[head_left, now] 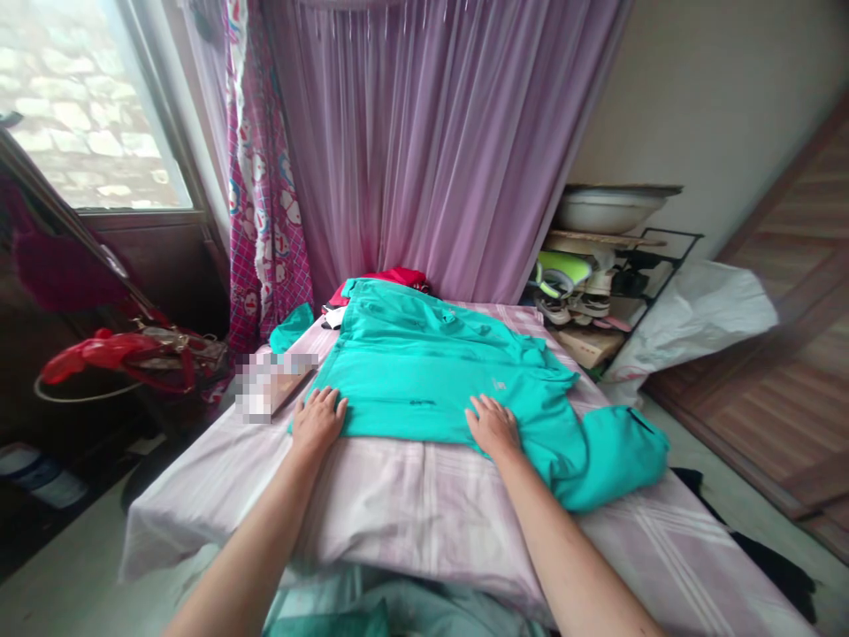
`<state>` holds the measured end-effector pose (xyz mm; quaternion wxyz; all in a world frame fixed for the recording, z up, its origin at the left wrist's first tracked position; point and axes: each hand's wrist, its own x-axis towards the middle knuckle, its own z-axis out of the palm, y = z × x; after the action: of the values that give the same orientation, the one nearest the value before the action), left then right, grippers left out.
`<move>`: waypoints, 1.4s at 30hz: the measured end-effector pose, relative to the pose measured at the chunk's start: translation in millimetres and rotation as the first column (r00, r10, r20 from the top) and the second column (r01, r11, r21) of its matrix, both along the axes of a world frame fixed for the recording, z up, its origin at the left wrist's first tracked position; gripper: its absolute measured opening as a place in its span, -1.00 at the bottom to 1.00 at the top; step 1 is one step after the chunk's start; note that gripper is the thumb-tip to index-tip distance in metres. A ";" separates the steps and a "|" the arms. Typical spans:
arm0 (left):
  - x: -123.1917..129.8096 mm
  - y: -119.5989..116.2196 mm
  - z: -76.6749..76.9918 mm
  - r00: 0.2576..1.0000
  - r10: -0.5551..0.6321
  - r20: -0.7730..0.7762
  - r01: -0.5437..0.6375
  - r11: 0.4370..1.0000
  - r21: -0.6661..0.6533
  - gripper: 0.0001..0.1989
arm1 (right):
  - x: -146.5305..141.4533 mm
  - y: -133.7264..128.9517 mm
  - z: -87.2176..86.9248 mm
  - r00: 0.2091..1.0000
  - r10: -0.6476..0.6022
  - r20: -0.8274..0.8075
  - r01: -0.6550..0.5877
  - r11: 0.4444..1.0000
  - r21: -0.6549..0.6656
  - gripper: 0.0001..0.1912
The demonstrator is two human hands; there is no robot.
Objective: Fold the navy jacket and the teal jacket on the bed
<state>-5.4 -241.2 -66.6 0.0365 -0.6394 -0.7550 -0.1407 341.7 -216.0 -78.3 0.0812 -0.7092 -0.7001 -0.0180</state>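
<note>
A turquoise long-sleeved shirt [411,372] is spread over a table with a pale plaid cloth [398,495]. One sleeve sticks out to the right and lies bunched near the table's right side; a bit of turquoise cloth shows at the far left. My left hand [318,418] lies flat on the shirt's near left corner, fingers stretched forward. Resting on the near edge of the fabric, right of the small dark print, is my right hand [493,426], its fingers spread. Neither hand grips the cloth.
Red clothing [401,276] lies behind the shirt. A partly blurred-out box [282,389] sits at the table's left. Purple curtains [411,159] hang behind. At right stand a shoe rack [597,301] with a basin [610,211] on top and a white sack [703,310].
</note>
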 end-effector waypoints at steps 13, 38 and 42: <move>-4.3 -6.5 -0.3 1.000 0.009 -0.006 -0.009 0.999 0.033 -0.56 | 2.0 2.6 -5.2 1.000 -0.002 -0.030 0.004 0.999 0.042 -0.51; -9.6 -1.6 -0.3 0.998 -0.021 -0.054 0.021 1.000 0.002 -0.50 | 1.6 -1.7 3.9 0.996 0.008 -0.092 -0.005 0.999 0.034 -0.54; -10.3 -1.2 -2.9 0.998 -0.029 -0.063 0.031 0.999 0.025 -0.52 | 2.7 -1.9 2.9 0.996 0.008 -0.090 -0.004 0.999 0.046 -0.55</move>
<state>-15.7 -242.4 -69.6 0.0663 -0.6542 -0.7419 -0.1311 344.4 -217.8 -75.4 0.1288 -0.7052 -0.6972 -0.0019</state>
